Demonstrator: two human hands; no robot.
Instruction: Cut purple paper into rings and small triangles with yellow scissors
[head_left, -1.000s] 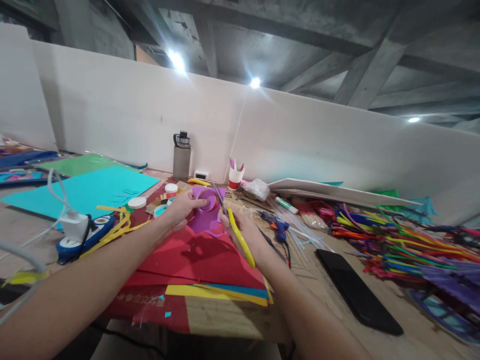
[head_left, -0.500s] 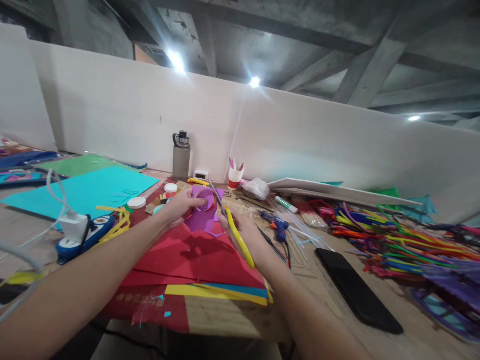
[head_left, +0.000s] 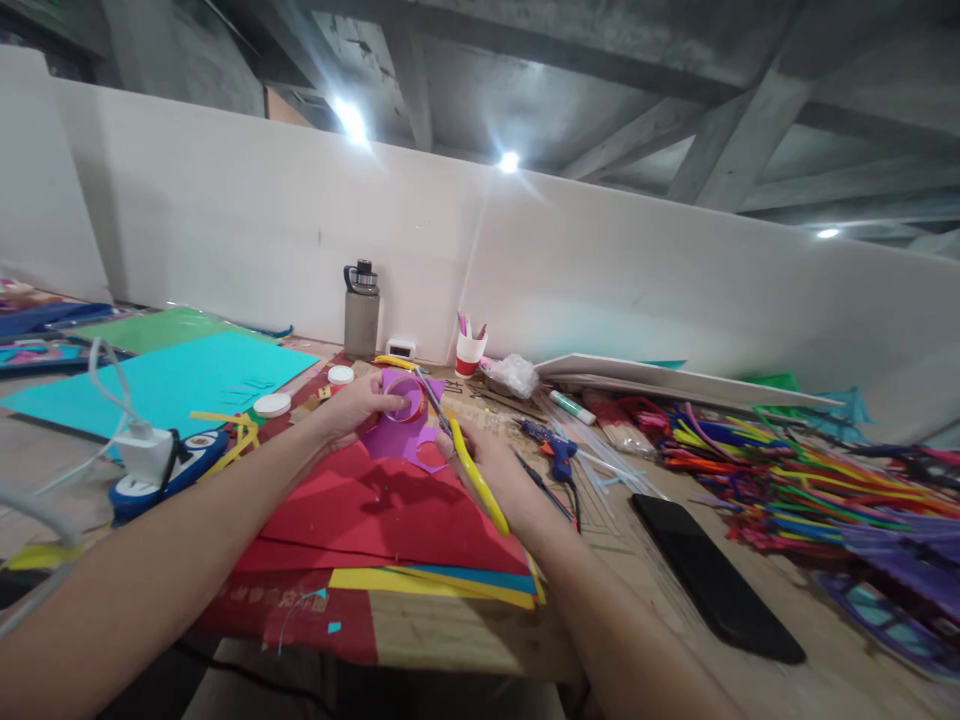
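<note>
My left hand is closed on a purple sheet of paper, with a round, see-through ring pinched against it under the thumb. Yellow-handled scissors are gripped in my right hand, their blades pointing up and away beside the sheet's right edge. Just below the blades lies a purple paper scrap with a round hole showing red. Both hands are above a stack of red paper, with yellow and blue sheets at its lower edge.
Left of the hands are a blue-and-white power strip and a turquoise sheet. A grey bottle stands by the white partition. To the right are a blue glue gun, a black phone and bundled pipe cleaners.
The scissors' blades have swung slightly lower and right, closer to the purple sheet's edge. The scrap's round hole shows more plainly. Both hands keep their hold.
</note>
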